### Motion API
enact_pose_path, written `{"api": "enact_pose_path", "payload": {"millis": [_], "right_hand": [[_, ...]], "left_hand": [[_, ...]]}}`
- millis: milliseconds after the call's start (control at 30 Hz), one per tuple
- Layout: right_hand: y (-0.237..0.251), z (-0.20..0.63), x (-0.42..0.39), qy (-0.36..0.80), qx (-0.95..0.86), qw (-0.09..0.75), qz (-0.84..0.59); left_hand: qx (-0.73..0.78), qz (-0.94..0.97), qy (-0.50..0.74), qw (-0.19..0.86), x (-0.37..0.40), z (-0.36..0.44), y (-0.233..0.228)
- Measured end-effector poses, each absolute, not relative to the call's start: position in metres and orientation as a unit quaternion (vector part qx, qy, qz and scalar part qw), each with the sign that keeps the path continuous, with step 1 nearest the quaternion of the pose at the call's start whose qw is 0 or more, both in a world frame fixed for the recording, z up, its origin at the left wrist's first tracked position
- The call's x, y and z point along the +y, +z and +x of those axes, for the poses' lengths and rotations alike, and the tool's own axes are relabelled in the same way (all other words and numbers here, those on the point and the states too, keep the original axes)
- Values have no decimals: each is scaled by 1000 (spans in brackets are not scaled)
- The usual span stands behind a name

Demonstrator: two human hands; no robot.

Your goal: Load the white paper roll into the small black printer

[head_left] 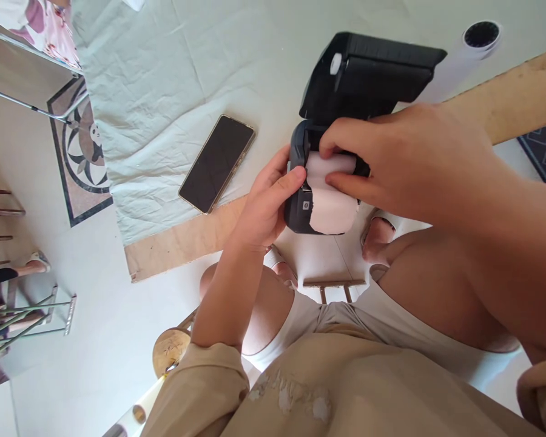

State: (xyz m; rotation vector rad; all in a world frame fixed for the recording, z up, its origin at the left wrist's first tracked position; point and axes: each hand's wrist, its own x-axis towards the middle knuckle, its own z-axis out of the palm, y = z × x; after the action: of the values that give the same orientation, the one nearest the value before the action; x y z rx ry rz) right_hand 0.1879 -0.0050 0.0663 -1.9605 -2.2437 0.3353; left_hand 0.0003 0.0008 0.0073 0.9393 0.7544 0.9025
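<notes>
nearest the body, the left hand (266,203) wraps the left end of a small black printer (300,200), thumb lying across its top by the paper slot, fingers closed round the casing. the printer sits at the near edge of the table (186,243), partly overhanging bare wood. the right hand (404,161) comes in from the right, thumb and fingers pinched on the white paper roll (332,173) seated in the open bay; a paper tail (332,209) hangs over the front. the printer lid (368,76) stands open behind. left of it, a dark phone (217,162) lies face up on the pale cloth (164,91). at the far right edge, a white tube (468,51).
</notes>
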Motion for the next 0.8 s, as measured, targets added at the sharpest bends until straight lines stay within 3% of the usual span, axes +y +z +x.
{"api": "enact_pose_path", "payload": {"millis": [167, 300, 400, 533, 700, 800], "right_hand": [[66, 210, -11, 346, -705, 333, -521], [56, 225, 2, 464, -492, 548, -493], [41, 229, 16, 471, -415, 560, -541], [25, 231, 13, 367, -449, 562, -589], [21, 234, 1, 150, -649, 355, -656], [19, 233, 7, 123, -644, 285, -699]], "left_hand": [[349, 407, 433, 725, -1, -1, 6], [350, 385, 440, 732, 0, -1, 6], [347, 378, 432, 741, 0, -1, 5], [352, 396, 422, 736, 0, -2, 5], [359, 397, 420, 733, -1, -2, 6], [354, 398, 419, 735, -1, -2, 5]]}}
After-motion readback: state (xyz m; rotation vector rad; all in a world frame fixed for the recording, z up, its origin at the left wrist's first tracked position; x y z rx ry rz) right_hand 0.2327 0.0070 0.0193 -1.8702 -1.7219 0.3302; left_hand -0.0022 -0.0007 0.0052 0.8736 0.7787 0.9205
